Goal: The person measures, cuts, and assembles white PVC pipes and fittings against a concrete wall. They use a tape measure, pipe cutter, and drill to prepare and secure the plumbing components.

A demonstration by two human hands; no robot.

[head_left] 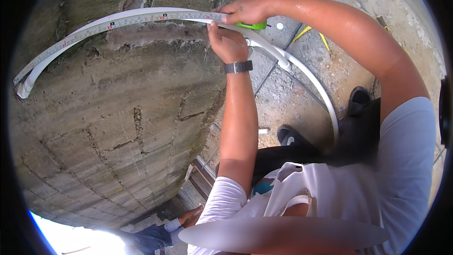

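Note:
A long white plastic pipe (pixel 270 48) runs beside the block wall, from the far left past my hands. The printed blade of a tape measure (pixel 137 19) lies stretched along it, its outer end near the pipe's far-left end. My left hand (pixel 227 43), with a black watch at the wrist, is closed round the pipe, thumb up beside the blade. Just above, my right hand (pixel 247 10) is closed at the blade, its thumb pressing down. The tape's bright green case (pixel 255 26) shows below the right palm. Some fingers of both hands are hidden behind the pipe and blade.
The rough block wall (pixel 113 99) fills the left side. Another white pipe (pixel 321 85) curves down to my legs over gritty ground (pixel 292 97). A yellow folding piece (pixel 302 33) lies beyond my right forearm. Another person (pixel 155 237) shows at the bottom left.

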